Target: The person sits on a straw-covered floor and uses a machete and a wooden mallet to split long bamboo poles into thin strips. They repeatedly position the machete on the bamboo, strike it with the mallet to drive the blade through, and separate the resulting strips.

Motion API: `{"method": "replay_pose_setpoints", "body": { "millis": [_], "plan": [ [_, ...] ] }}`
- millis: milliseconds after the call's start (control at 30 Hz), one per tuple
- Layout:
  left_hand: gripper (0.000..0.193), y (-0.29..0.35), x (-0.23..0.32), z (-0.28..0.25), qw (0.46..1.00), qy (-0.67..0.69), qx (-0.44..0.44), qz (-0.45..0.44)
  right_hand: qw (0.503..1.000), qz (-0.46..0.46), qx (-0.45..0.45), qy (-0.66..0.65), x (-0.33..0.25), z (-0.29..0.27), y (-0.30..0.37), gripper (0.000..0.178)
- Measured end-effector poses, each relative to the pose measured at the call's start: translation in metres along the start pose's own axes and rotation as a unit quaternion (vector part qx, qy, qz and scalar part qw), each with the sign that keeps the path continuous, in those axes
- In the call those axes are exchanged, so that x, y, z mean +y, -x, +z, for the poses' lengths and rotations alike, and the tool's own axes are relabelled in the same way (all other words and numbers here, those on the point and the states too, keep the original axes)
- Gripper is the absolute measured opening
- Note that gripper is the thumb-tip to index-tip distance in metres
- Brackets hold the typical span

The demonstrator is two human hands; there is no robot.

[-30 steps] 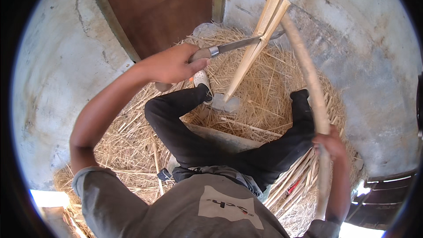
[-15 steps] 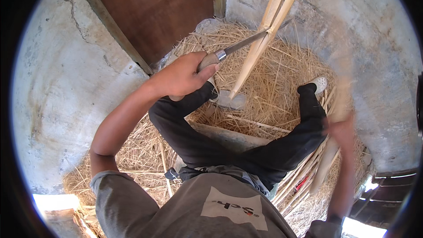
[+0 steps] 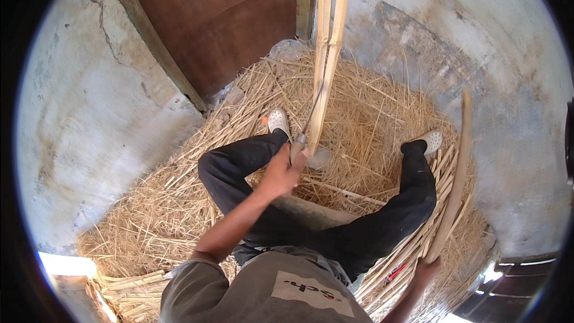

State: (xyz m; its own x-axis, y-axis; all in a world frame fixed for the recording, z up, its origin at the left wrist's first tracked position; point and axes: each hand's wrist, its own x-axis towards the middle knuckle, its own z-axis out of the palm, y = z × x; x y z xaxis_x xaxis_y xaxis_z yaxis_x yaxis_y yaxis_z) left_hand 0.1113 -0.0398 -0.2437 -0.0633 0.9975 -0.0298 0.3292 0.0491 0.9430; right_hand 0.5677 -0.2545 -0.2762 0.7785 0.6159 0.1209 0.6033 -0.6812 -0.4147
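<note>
My left hand (image 3: 280,173) is closed round the wooden handle of a knife (image 3: 312,110), in front of my left knee. Its narrow blade points up and away, set in a split length of pale bamboo (image 3: 338,30). The bamboo stands nearly upright, parted in two at the top, with a joint partway along. Down at the right, my right hand (image 3: 426,270) grips the lower end of a long, slightly curved wooden stick (image 3: 458,179). That stick rises past my right shin, apart from the bamboo.
Loose straw and shavings (image 3: 365,119) cover the floor round my feet. Split strips (image 3: 382,290) lie in a bundle under my right leg. A brown door (image 3: 209,18) and rough plastered walls (image 3: 490,54) close in the far side. Beneath my legs runs a low beam (image 3: 308,212).
My left hand with the knife and bamboo has come nearer and lower; the bamboo now stands more upright. The right hand has dropped back toward me with the stick, which was blurred before.
</note>
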Motion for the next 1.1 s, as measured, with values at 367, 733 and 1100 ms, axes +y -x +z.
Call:
{"method": "replay_pose_setpoints", "body": {
  "millis": [367, 733, 1100],
  "plan": [
    [0.024, -0.004, 0.035, 0.063, 0.928, 0.338, -0.04, -0.151, 0.963, 0.257, -0.052, 0.063, 0.17, 0.199, 0.153, 0.056],
    [0.038, -0.005, 0.006, 0.066, 0.999, 0.023, -0.039, 0.002, 0.895, -0.243, -0.111, -0.357, -0.184, 0.026, 0.003, 0.032],
    [0.083, -0.097, 0.172, -0.052, 0.897, 0.053, 0.237, 0.369, 0.815, -0.303, -0.414, -0.268, -0.285, 0.118, 0.082, 0.024]
  ]
}}
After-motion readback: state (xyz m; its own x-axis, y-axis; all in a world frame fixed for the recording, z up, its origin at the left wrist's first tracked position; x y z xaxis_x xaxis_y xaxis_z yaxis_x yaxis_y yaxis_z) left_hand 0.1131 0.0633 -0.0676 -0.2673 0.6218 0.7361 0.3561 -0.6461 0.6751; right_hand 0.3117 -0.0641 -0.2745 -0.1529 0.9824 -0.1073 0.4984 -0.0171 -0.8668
